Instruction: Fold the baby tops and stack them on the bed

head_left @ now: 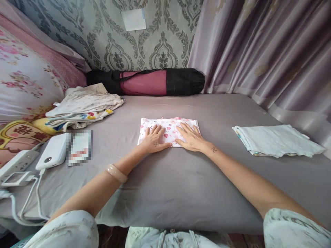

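Observation:
A folded white cloth with pink and red prints point(169, 129) lies flat on the grey sheet point(181, 182) in front of me. My left hand point(155, 139) rests palm down on its left half, fingers spread. On its right half my right hand point(190, 137) lies flat too, fingers apart. Both thumbs point inward near the cloth's front edge, with a gap between them. A bit of pink shows at the far edge. The parts of the cloth under my palms are hidden.
A folded pale cloth point(279, 140) lies at the right. At the left are stacked clothes point(88, 103), a white power bank point(53, 151), a power strip point(19, 163) and cables point(38, 196). A black and pink rolled bag point(144, 82) lies along the wall.

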Demonstrator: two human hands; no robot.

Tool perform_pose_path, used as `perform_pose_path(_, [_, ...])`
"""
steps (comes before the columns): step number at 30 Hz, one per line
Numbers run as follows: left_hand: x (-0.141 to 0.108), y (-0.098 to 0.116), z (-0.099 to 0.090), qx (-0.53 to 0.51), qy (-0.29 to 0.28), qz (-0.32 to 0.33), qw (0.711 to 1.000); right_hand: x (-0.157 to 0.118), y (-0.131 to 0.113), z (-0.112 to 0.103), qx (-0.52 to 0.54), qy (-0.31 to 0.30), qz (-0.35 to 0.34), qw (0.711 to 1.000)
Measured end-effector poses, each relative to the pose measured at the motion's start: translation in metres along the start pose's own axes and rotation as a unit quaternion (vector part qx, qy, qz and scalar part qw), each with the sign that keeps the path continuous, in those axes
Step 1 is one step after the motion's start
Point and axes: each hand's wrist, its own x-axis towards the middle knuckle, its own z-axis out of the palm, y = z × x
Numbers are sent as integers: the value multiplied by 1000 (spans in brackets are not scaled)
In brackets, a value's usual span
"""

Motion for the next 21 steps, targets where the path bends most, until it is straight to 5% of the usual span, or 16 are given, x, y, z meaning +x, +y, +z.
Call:
perform_pose_path(8, [13, -10, -17, -40, 1, -7, 999, 8, 10, -3, 36, 22, 19, 999])
perform_pose_path(14, [50, -49, -40, -34, 34, -88, 995, 29, 46, -13, 9, 77, 91, 993])
perform_pose_path(21, [89, -79, -62, 4, -118, -68, 991, 44, 78, -21, -28, 1, 104, 994])
